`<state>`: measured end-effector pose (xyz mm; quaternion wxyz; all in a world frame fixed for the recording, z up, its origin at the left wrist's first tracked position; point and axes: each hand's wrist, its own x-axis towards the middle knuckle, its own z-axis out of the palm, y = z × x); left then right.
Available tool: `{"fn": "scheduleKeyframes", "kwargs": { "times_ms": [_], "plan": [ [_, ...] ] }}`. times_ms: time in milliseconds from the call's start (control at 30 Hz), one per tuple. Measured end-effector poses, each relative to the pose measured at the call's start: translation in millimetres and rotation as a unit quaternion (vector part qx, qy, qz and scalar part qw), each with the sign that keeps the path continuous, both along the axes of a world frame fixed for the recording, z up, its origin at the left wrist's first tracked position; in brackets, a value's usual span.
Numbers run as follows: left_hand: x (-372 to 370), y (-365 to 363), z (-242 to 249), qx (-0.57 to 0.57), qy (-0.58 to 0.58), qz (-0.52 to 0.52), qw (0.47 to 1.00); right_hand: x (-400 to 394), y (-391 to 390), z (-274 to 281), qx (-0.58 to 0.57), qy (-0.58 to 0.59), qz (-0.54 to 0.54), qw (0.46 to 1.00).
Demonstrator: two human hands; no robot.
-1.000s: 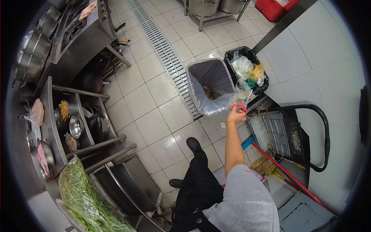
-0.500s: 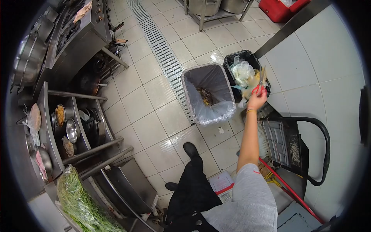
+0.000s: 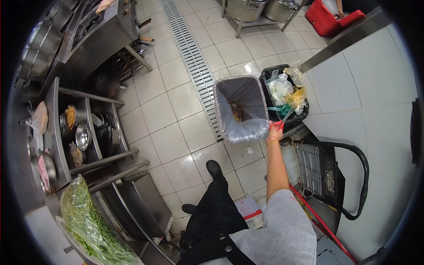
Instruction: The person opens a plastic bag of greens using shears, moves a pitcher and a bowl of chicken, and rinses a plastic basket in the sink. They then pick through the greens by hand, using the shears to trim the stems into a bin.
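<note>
My right hand [image 3: 274,132] is closed on the red handles of a pair of scissors [image 3: 282,120], whose blades point up and to the right. It is beside the right rim of a grey bin [image 3: 244,129] lined with clear plastic, with dark and yellowish scraps [image 3: 237,110] at the bottom. Just beyond the blades is a black-lined bin [image 3: 268,75] holding white, yellow and green plastic bags [image 3: 280,88]. My left hand does not show.
A black-handled trolley [image 3: 316,168] and a red pole [image 3: 324,225] are at the right. Steel shelves [image 3: 73,132] and bagged greens [image 3: 90,221] stand left. A floor drain [image 3: 194,62] runs past the bins. Another person's hand [image 3: 340,9] is at a red container [image 3: 324,20].
My right hand has moved left and down with the scissors, from over the black-lined bin to the grey bin's edge. Another person's hand has appeared at the red container.
</note>
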<state>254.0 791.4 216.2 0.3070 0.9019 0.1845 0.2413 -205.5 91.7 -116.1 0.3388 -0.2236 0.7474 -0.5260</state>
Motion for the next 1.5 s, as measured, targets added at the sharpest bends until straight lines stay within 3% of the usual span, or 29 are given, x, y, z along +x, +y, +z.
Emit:
{"fn": "scheduleKeyframes", "kwargs": {
  "times_ms": [33,67,133,167,233,367,433,500,600,667,700,733,800,867,900,933,967,1000,1033,1067,1100,1133,1167,1233,1300,1400,1433,1500],
  "plan": [
    [-2,7,5,0.002,-0.003,0.006,1.0,3,14,-40,0.049,-0.049,-0.017,0.997],
    [-4,17,12,0.006,-0.009,0.015,1.0,14,21,-38,0.051,-0.053,-0.009,0.997],
    [-9,35,23,0.014,-0.018,0.029,0.999,39,35,-25,0.235,0.079,-0.022,0.968],
    [-12,45,30,0.018,-0.021,0.036,0.999,53,41,-32,0.236,0.076,-0.015,0.969],
    [-15,70,42,0.023,-0.029,0.053,0.998,87,47,-50,-0.055,-0.046,-0.049,0.996],
    [-33,143,85,0.049,-0.052,0.099,0.993,180,81,-27,-0.008,-0.077,-0.031,0.997],
    [-45,188,111,0.061,-0.068,0.126,0.988,232,114,-16,0.035,0.017,-0.045,0.998],
    [-64,240,141,0.075,-0.085,0.159,0.981,271,153,-28,0.028,-0.008,-0.036,0.999],
    [-97,324,190,0.103,-0.104,0.203,0.968,311,234,-19,0.107,-0.013,-0.045,0.993],
    [-117,379,212,0.117,-0.106,0.221,0.962,326,298,24,0.114,-0.061,-0.038,0.991],
    [-122,404,219,0.123,-0.107,0.225,0.961,323,337,-17,0.05,-0.224,-0.079,0.97],
    [-127,428,224,0.124,-0.109,0.225,0.96,319,374,-63,-0.011,-0.382,-0.118,0.916],
    [-129,463,216,0.109,-0.119,0.194,0.968,336,445,-19,0.049,-0.34,-0.043,0.938],
    [-110,419,210,0.097,-0.124,0.152,0.976,343,519,-57,0.098,-0.156,0.142,0.973],
    [-104,478,195,0.168,-0.128,0.095,0.973,353,541,-40,0.098,-0.163,0.166,0.968],
    [-94,407,197,-0.031,-0.162,0.096,0.982,359,562,-18,0.166,-0.193,0.157,0.954],
    [-96,451,192,-0.031,-0.042,0.083,0.995,365,581,0,0.236,-0.217,0.15,0.935],
    [-87,416,185,-0.012,-0.107,0.044,0.993,368,599,8,0.237,-0.218,0.18,0.929],
    [-85,388,188,0.003,-0.057,0.067,0.996,363,613,18,0.333,-0.233,0.271,0.872],
    [-82,414,170,0.049,-0.058,0.026,0.997,356,626,26,0.425,-0.236,0.354,0.799],
    [-80,399,168,0.088,-0.024,0.032,0.995,349,635,32,0.426,-0.225,0.38,0.79],
    [-78,392,157,0.034,-0.008,0.074,0.997,346,640,35,0.477,-0.224,0.445,0.724],
    [-78,370,159,0.074,-0.012,0.029,0.997,345,643,41,0.525,-0.216,0.505,0.65],
    [-78,355,153,-0.09,0.024,0.032,0.995,335,643,79,0.515,-0.165,0.58,0.609],
    [-80,365,131,-0.09,0.012,0.008,0.996,317,631,128,0.435,-0.115,0.687,0.571],
    [-80,352,123,-0.21,-0.037,0.006,0.977,312,604,214,0.273,-0.066,0.754,0.594],
    [-79,347,123,-0.251,-0.05,0.007,0.967,315,597,251,0.214,-0.053,0.759,0.613],
    [-80,339,118,-0.306,-0.076,-0.01,0.949,327,585,282,-0.063,-0.112,0.761,0.636]
  ]
}}
